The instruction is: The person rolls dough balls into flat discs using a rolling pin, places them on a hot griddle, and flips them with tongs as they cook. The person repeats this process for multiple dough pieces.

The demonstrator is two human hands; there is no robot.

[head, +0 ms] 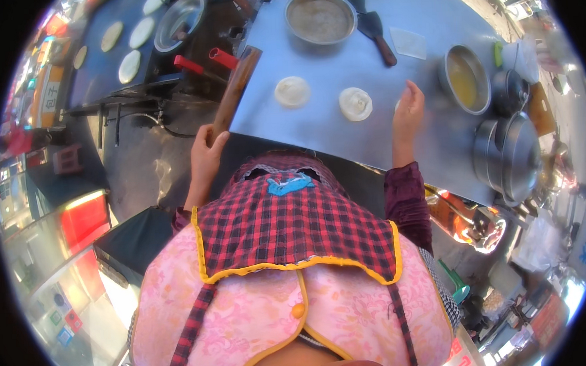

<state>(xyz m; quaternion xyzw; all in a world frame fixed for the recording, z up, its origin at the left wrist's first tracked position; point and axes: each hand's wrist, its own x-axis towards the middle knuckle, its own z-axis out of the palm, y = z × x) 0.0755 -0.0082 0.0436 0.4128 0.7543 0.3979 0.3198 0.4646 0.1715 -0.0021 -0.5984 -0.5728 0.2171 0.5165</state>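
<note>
At the left edge of the metal worktable point(330, 147), my left hand point(208, 150) rests against the lower end of a long wooden board point(237, 89); whether its fingers close round it is hard to tell. My right hand point(408, 114) is over the table's right part, its fingers extended and partly covering a small pale piece point(397, 106), likely dough. Between my hands lie a flat round of dough point(292, 92) and a coiled round of dough point(356, 104). Beyond them are a metal bowl of pale contents point(320, 17) and a wooden-handled scraper point(377, 37).
A metal bowl of yellow liquid point(464, 80) and lidded metal pots point(507, 154) stand at the right. At the upper left, several flatbreads point(129, 66) lie on a dark griddle point(89, 76) beside another metal bowl point(179, 22). Red tubular handles point(188, 65) stick out near the board.
</note>
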